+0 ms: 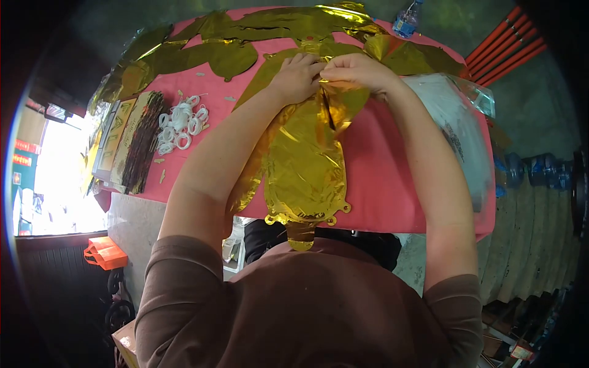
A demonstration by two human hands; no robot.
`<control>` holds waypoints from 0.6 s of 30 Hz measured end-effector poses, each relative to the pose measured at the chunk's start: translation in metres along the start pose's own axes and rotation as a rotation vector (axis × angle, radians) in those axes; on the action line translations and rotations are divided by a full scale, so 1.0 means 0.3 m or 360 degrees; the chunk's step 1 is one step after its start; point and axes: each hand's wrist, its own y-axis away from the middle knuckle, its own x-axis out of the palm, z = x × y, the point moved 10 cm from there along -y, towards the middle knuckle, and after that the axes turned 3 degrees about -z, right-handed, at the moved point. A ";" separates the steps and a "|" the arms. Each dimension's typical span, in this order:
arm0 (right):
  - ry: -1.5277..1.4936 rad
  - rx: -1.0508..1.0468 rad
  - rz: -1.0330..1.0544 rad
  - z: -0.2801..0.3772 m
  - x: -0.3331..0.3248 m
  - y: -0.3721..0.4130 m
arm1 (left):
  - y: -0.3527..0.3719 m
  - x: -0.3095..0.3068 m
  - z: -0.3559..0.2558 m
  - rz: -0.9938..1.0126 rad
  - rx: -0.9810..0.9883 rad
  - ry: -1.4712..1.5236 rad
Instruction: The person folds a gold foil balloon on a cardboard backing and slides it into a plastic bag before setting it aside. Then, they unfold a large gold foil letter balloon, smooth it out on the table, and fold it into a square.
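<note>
A flat, uninflated gold foil balloon [305, 165] lies lengthwise in front of me, its rounded end with small tabs hanging over the near table edge. My left hand [298, 76] is closed at its far part, its curled fingers on the foil. Beside it, my right hand [359, 70] pinches the foil between thumb and fingers, where it creases and lifts. The two sets of fingertips almost meet, and the exact spot they grip is partly hidden. More gold foil balloons [233, 59] lie flat beyond my hands.
The table has a pink cover [386, 178]. White ribbon rolls [182, 122] and stacked brown packets [132, 144] lie left. Clear plastic bags [445, 116] lie right; a water bottle [407, 19] stands at the far edge. An orange bag [105, 253] is lower left.
</note>
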 end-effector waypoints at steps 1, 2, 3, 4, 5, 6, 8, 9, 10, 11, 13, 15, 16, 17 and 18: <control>-0.0223 0.0144 -0.0017 -0.036 -0.001 0.005 | -0.001 0.004 0.007 -0.0003 -0.0005 -0.0003; -0.0446 0.0289 -0.0032 -0.074 0.002 0.012 | -0.004 0.005 0.008 -0.0030 0.0007 0.0057; -0.0497 0.0470 -0.0168 -0.131 -0.021 0.026 | -0.007 0.004 0.010 -0.0060 0.0017 0.0118; -0.0492 0.0471 -0.0160 -0.170 -0.023 0.024 | -0.006 0.002 0.007 -0.0063 0.0008 0.0118; 0.0102 0.0240 -0.0330 -0.178 -0.073 0.014 | -0.004 -0.001 0.003 -0.0092 -0.0007 0.0087; 0.0694 0.0002 -0.0492 -0.168 -0.092 0.012 | -0.003 -0.005 0.000 -0.0119 -0.0019 0.0057; 0.0677 -0.0260 -0.0722 -0.168 -0.074 0.021 | -0.003 -0.004 0.002 -0.0129 -0.0001 0.0056; 0.0944 -0.0279 -0.0754 -0.150 -0.047 0.017 | -0.002 -0.004 0.000 -0.0140 0.0022 0.0046; 0.1210 -0.0298 -0.0785 -0.131 -0.024 0.013 | -0.001 -0.001 -0.001 -0.0135 0.0028 0.0048; 0.1257 -0.0115 -0.0676 -0.162 -0.013 -0.002 | -0.003 0.002 0.003 -0.0116 0.0014 0.0107; 0.1220 -0.0091 -0.0842 -0.180 -0.031 -0.032 | -0.008 -0.009 0.003 -0.0101 0.0003 0.0154; 0.1175 -0.0065 -0.1009 -0.166 -0.056 -0.048 | -0.001 -0.025 -0.010 -0.0128 0.0027 0.0139; 0.1025 -0.0091 -0.0929 -0.153 -0.048 -0.067 | -0.007 -0.024 -0.001 -0.0128 0.0036 0.0132; 0.0877 -0.0115 -0.0850 -0.140 -0.033 -0.084 | -0.013 0.022 0.021 0.0049 0.0016 -0.0003; 0.0750 -0.0517 -0.0856 -0.060 0.012 -0.079 | -0.018 0.081 0.052 0.0224 -0.0005 -0.0136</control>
